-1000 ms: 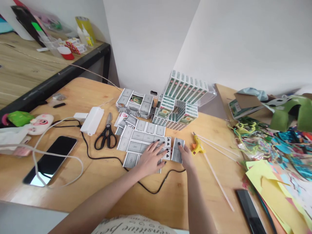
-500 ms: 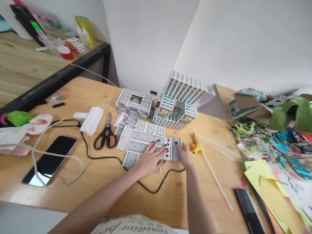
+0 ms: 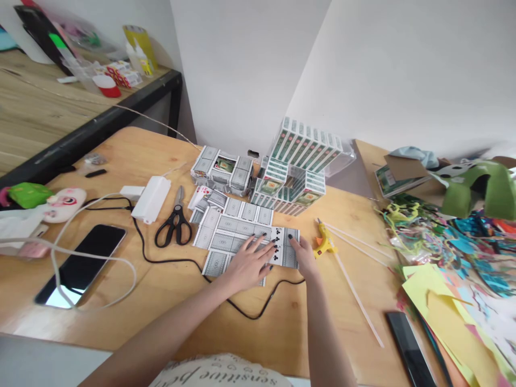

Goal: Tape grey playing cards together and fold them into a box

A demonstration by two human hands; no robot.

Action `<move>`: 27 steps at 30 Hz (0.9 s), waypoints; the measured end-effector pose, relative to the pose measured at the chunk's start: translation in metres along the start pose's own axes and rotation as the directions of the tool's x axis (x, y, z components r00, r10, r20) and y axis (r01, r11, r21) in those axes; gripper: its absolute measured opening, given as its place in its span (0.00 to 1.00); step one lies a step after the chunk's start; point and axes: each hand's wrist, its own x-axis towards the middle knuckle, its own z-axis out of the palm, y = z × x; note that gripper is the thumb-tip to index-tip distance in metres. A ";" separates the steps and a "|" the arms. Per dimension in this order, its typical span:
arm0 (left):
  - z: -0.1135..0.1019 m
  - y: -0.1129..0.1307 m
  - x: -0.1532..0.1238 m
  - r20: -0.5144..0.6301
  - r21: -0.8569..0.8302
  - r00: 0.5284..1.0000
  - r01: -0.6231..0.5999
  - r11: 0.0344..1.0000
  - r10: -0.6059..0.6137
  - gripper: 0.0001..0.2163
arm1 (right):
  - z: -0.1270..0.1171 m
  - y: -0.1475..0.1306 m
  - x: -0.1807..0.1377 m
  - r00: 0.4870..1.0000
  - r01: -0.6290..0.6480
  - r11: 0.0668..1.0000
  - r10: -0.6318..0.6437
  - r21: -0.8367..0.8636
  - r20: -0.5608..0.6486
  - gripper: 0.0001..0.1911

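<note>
Sheet of joined cards lies flat mid-table, backs up, long axis running left to right. One card near its right end is face up and shows club pips; the number is too small for me to read.

Left hand is flat on the sheet, fingers spread. Right hand has fingertips on the rightmost card; pinching or just pressing, I cannot tell.

Scissors sit just left, glue gun just right. Near side is bare wood, crossed by a black cable.
</note>
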 end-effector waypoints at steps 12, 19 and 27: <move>0.000 0.000 0.000 -0.003 0.002 1.000 0.004 1.000 -0.004 0.20 | 0.002 -0.006 -0.006 0.992 0.117 0.985 -0.122 -0.125 -0.039 0.19; 0.000 0.000 0.000 -0.018 0.001 1.000 0.008 1.000 -0.008 0.20 | 0.002 -0.004 -0.006 0.992 0.129 0.989 -0.128 -0.075 0.014 0.21; -0.001 0.001 0.000 -0.021 -0.006 1.000 0.008 1.000 -0.008 0.20 | 0.001 -0.005 -0.006 0.992 0.121 0.979 -0.125 -0.166 -0.011 0.22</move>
